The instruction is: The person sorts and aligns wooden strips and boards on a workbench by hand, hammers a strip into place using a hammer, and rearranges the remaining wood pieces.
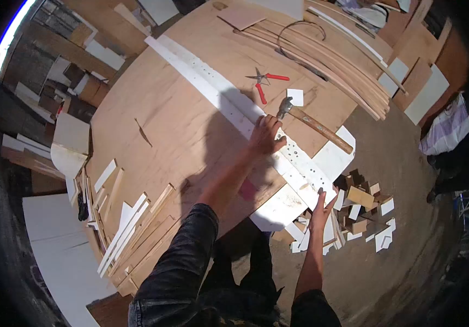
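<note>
The left fingers [274, 126], any pinch unclear, are curling over the dotted white strip [300, 159], apparently steadying it; the right fingers [320, 203] are pinching its end. A claw hammer [315, 126] is lying handy beside the left fingers.

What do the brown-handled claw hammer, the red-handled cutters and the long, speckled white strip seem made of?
Brown-handled claw hammer: head probably steel, from its grey shine; handle likely wood, brown and mottled. Red-handled cutters: dark, metallic blades; evenly red grips, perhaps plastic. Speckled white strip: flat white face, perhaps coated board; core unclear.
</note>
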`<state>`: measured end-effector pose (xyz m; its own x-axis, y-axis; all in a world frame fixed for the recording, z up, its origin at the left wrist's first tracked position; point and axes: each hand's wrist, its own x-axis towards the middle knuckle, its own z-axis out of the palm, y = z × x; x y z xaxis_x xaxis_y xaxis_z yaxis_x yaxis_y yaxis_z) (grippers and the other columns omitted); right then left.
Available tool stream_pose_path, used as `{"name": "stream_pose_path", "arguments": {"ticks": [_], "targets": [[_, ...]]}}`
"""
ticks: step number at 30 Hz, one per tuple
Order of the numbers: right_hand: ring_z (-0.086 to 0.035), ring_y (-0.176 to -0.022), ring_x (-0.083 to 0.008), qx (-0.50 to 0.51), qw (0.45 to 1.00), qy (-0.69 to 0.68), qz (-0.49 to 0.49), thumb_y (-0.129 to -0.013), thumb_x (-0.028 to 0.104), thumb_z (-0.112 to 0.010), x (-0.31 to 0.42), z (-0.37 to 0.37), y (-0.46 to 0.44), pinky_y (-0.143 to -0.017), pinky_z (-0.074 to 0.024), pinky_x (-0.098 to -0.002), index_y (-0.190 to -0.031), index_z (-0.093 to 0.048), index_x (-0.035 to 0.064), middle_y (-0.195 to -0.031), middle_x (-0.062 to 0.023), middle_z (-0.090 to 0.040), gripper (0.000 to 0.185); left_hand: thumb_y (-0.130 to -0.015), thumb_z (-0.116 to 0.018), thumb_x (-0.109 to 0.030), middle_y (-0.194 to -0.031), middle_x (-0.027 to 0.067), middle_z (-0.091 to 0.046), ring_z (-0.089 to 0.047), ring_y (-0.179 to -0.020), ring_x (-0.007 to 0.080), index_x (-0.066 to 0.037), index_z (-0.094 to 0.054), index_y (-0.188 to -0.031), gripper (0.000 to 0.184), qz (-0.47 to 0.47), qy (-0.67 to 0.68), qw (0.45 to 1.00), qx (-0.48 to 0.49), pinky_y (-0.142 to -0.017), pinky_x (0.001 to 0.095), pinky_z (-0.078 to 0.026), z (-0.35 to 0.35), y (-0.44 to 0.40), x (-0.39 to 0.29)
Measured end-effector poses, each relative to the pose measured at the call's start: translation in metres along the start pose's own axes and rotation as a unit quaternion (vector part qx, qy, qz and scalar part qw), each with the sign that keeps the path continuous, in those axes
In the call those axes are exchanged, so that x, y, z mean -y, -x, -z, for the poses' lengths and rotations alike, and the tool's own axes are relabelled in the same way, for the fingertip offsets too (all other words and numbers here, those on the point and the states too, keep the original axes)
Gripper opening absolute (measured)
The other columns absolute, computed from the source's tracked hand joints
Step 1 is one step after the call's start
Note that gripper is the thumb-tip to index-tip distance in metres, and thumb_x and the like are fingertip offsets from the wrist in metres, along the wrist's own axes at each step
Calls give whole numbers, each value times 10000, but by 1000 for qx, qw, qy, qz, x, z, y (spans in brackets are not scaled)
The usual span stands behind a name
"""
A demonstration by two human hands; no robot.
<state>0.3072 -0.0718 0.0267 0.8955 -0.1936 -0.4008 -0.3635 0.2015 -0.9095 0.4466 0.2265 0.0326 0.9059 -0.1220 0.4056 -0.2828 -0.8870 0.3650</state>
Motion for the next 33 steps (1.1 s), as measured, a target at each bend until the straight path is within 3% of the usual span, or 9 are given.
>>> {"name": "stream_pose_path", "arguments": {"ticks": [8, 14, 16, 20, 22, 25, 29, 31, 33], "targets": [[-338, -1512, -299, 1, 1000, 1, -20, -1032, 449, -619, -31, 18, -15, -1236, -254, -436, -1655, 79, 123, -1626, -241, -341, 990, -838, -739, -309, -1347, 150, -545, -462, -1360, 308, -50, -587, -1300, 550, 15, -7, 1000, -26, -1166, 575, -276, 4, 25, -14], [-317, -1520, -310, 21, 999, 31, -10, -1031, 548, -559, -25, 16, -13, -1247, -206, -420, -1643, 101, 63, -1638, -244, -317, 1022, -952, -672, -293, -1540, 229, -385, -284, -1515, 371, -79, -472, -1467, 592, 109, -8, 994, -13, -1230, 621, -168, 24, 160, -73], [-374, -1479, -306, 18, 997, 69, -6, -1040, 510, -563, -29, 25, -21, -1225, -258, -418, -1648, 55, 68, -1619, -248, -338, 973, -943, -677, -244, -1578, 247, -355, -240, -1540, 386, -56, -489, -1455, 576, 134, -160, 977, 40, -1230, 626, -152, 39, 210, -85], [-275, -1534, -322, -5, 990, 132, -40, -1004, 612, -558, -22, 19, -20, -1241, -218, -424, -1652, 59, 65, -1694, -223, -167, 1049, -911, -693, -214, -1622, 239, -334, -308, -1517, 400, -20, -522, -1439, 588, 204, -222, 944, -134, -1179, 681, -233, 105, 325, -9], [-268, -1536, -323, 2, 991, 132, -11, -994, 621, -572, -17, 17, -17, -1245, -219, -438, -1654, 37, 66, -1697, -210, -167, 1056, -907, -726, -312, -1651, 205, -307, -322, -1516, 385, -87, -492, -1497, 673, 364, -163, 917, -30, -1169, 690, -256, 189, 343, -27], [-272, -1536, -303, 2, 995, 91, -45, -1000, 603, -578, -16, 15, -15, -1239, -233, -492, -1662, 43, 128, -1705, -173, -168, 1025, -898, -738, -453, -1671, 180, -279, -277, -1544, 366, -187, -439, -1558, 772, 405, -161, 898, 66, -1207, 665, -201, 216, 386, -14], [-452, -1392, -274, 23, 991, 123, -38, -1002, 650, -530, -49, 41, -48, -1052, -431, -495, -1642, -192, 187, -1627, -74, -352, 859, -1003, -587, -483, -1723, 100, -173, -184, -1579, 344, -280, -376, -1600, 664, 389, -144, 908, 63, -1247, 636, -85, 206, 420, 5], [-554, -1271, -244, 27, 988, 146, -38, -973, 705, -531, -73, 64, -77, -877, -541, -440, -1607, -316, 221, -1564, -34, -441, 826, -1068, -478, -303, -1732, 58, -155, -124, -1595, 303, -211, -379, -1599, 547, 404, -184, 892, 87, -1273, 588, -66, 198, 433, 4], [-572, -1233, -260, 23, 991, 106, -75, -947, 696, -591, -21, 24, -26, -801, -563, -426, -1625, -241, 228, -1564, -66, -430, 895, -1058, -480, -236, -1730, 48, -164, -142, -1594, 266, -170, -391, -1587, 541, 392, -243, 883, 85, -1282, 555, -71, 191, 463, 8]]}}
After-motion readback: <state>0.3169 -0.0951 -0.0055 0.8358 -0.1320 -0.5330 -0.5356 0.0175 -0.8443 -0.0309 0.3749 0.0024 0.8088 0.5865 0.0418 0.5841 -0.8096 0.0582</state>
